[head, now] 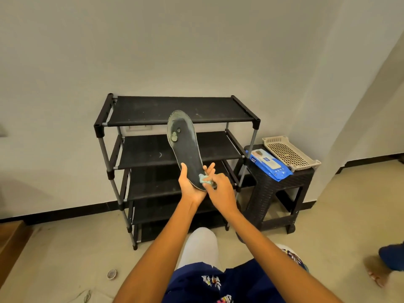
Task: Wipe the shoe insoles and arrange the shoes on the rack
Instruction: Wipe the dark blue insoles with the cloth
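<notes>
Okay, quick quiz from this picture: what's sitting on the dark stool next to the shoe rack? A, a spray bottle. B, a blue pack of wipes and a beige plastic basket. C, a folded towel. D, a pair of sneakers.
B: the dark stool right of the shoe rack carries a blue pack of wipes and a beige plastic basket side by side.

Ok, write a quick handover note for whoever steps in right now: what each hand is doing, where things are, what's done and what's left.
Left hand: grips the dark insole by its near end, far end tilted up and away in front of the rack.
Right hand: fingers pinch a crumpled pale wipe against the insole's near end.
Shoe rack: stands against the wall; no shoes on the shelves in view.
Stool, right of rack: blue wipes pack and beige basket on top.
Done: wiping is under way; worn patches show near the far end.
Left: finish this insole, do any others, refit them, put the shoes on the rack. No shoes in view.
</notes>
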A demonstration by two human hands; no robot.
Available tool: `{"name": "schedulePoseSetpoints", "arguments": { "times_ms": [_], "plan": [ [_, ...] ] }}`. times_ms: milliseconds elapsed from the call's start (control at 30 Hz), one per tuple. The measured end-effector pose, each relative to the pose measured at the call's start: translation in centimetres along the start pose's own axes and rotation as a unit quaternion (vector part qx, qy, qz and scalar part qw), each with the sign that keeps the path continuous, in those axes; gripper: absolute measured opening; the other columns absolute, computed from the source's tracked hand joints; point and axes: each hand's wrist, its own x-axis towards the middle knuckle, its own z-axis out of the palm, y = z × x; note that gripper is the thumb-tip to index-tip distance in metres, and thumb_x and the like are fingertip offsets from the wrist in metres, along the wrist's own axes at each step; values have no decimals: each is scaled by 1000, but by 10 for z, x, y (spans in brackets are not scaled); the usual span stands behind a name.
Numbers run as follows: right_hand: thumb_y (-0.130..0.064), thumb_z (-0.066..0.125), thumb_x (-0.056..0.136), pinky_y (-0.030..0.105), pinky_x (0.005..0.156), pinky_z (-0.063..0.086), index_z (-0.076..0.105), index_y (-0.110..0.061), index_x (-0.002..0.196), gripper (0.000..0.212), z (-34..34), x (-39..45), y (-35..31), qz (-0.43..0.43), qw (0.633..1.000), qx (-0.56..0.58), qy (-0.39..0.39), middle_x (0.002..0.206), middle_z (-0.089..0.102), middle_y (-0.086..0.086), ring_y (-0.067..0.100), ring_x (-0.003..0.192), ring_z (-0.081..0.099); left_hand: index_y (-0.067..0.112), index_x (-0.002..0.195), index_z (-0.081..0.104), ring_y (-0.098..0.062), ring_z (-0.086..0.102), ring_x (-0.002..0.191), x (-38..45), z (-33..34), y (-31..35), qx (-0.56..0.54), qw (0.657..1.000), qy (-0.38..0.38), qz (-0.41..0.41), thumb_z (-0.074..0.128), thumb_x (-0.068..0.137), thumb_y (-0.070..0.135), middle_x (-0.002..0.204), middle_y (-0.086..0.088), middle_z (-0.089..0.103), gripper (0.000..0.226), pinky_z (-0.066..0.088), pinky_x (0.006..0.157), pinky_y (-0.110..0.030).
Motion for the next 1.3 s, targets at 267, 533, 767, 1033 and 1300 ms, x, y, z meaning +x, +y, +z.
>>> {"name": "schedulePoseSetpoints", "arguments": {
  "times_ms": [267,533,767,1033,1300],
  "plan": [
    [-23,60,87,33,78,51,63,-22,109,22,8,20,-9,3,997,73,19,101,64,-2,13,95,59,1,107,61,-28,63,102,-6,-10,19,11,1000,1,21,41,89,62,106,-17,66,67,50,90,-40],
    [-31,61,87,20,62,43,66,-20,84,12,24,0,-27,-42,995,68,-54,80,59,-2,8,73,55,2,100,59,-30,56,116,-4,-19,31,3,1000,19,10,45,85,65,115,-22,65,66,42,99,-42],
    [-26,53,93,25,64,38,66,-12,104,22,22,28,-21,-4,999,-44,-21,88,59,3,14,87,52,1,109,60,-29,57,112,-5,-11,33,8,999,13,42,40,91,59,108,-17,67,63,44,96,-42],
    [-21,59,85,24,66,43,65,-12,83,11,13,15,-32,-37,998,59,-8,84,57,0,12,80,53,4,102,62,-30,60,107,-4,-7,27,21,999,15,30,46,88,57,112,-18,65,57,44,95,-43],
    [-26,57,90,33,79,49,65,-21,113,25,14,37,-25,-50,996,-47,-58,100,61,2,15,97,53,3,122,58,-29,57,117,-5,-2,33,38,999,0,9,46,87,60,124,-16,62,68,42,102,-43]
  ]
}}
